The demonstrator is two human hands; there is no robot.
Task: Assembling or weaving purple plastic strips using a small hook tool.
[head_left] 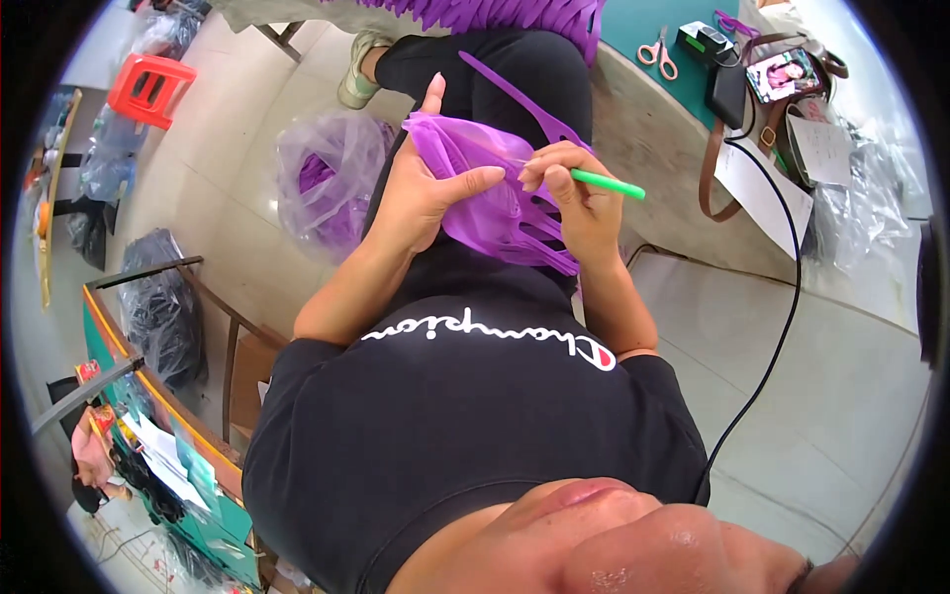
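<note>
My left hand (426, 188) grips the upper left part of a soft, see-through purple plastic piece (495, 218) over my lap, its thumb lying across the front. Cut strips hang from that piece's right side, and a long purple strap (520, 99) runs up over my thigh. A slim tool with a bright green handle (612, 184) is pinched in my right hand (574, 188). Its thin tip points left at the purple piece; whether it touches the plastic I cannot tell.
Many purple strips (495, 12) lie along the table at the top. Pink-handled scissors (658, 57), a phone (785, 75) and a brown-strapped bag (712, 168) are at the right. A clear bag of purple pieces (332, 183) rests on the floor. A black cable (792, 287) hangs at right.
</note>
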